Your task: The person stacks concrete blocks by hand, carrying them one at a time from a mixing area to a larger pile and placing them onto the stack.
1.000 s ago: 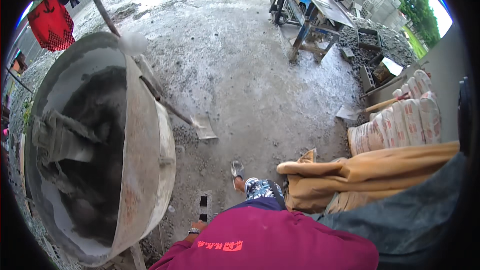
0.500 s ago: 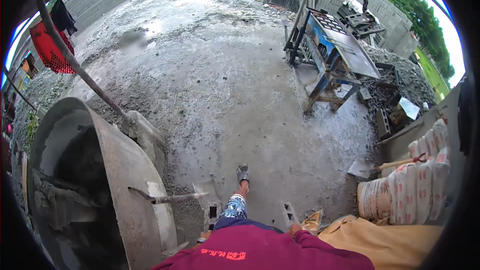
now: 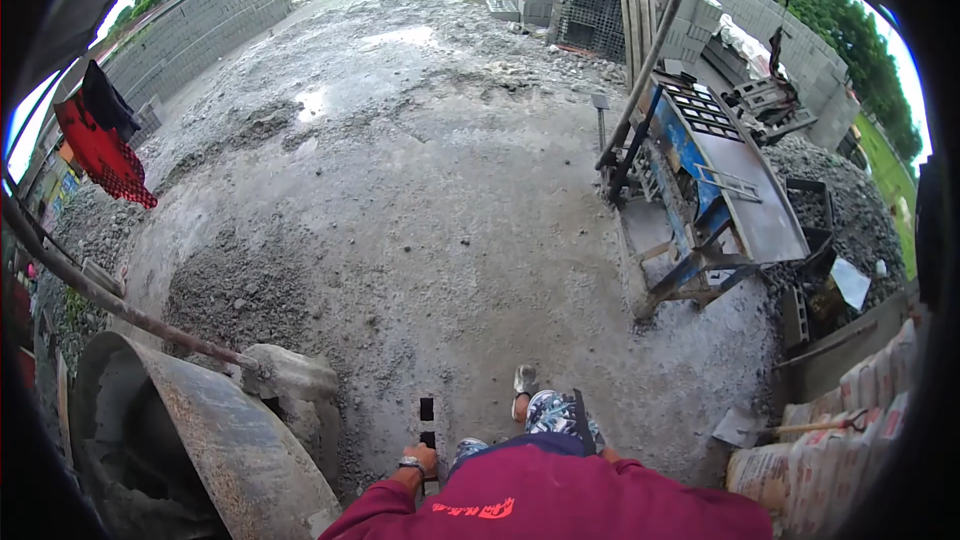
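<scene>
My left hand [image 3: 421,457], with a dark band at the wrist, is closed on a grey hollow concrete block [image 3: 427,423] at my left side. Two of the block's dark square holes show ahead of my fingers, and its grey blends with the ground. Of my right hand [image 3: 608,454] only a sliver shows past my maroon sleeve at the right hip. Its fingers, and anything in them, are hidden. One shod foot [image 3: 525,379] is planted ahead of me on the grey ground.
A large cement-caked drum [image 3: 215,420] stands close on the left, below a slanting pole [image 3: 150,315]. Ahead right is a blue-framed metal table [image 3: 735,165]. Stacked sacks [image 3: 840,460] and a shovel [image 3: 738,428] lie at the near right. Loose gravel [image 3: 240,285] covers ground ahead left.
The view has moved forward past the drum, and the sacks have slid toward the lower right. A different step shows. The block earlier seen by my right hand is out of sight.
</scene>
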`<control>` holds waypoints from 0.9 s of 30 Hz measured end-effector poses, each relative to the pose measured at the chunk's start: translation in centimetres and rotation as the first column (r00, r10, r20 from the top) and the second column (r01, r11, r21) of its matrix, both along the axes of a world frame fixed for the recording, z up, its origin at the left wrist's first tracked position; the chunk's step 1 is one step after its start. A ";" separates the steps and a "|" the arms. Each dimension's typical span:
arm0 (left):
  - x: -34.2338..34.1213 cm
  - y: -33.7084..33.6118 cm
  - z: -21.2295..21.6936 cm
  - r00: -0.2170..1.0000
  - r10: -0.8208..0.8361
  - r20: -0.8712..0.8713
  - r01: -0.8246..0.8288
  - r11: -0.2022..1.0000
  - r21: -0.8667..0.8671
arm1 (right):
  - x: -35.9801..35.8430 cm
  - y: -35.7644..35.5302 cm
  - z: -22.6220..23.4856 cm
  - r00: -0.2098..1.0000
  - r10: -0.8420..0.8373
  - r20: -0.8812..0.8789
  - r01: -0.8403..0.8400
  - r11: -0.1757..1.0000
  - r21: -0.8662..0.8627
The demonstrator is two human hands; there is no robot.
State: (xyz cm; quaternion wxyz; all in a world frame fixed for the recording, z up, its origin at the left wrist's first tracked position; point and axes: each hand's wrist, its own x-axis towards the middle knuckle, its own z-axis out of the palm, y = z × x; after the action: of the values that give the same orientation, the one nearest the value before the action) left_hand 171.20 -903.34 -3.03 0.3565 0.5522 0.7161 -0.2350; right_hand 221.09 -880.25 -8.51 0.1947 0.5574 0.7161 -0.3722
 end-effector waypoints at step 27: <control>-43.7 77.1 -4.1 0.911 0.319 0.260 -0.272 0.941 -0.200 | -48.7 84.0 -0.2 0.955 0.135 0.264 -0.096 0.983 -0.155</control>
State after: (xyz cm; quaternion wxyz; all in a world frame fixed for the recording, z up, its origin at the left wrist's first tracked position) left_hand 127.46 -826.22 -7.16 0.5316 0.4352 0.7106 -0.1515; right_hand 172.43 -796.21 -8.72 0.3518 0.5455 0.6857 -0.3293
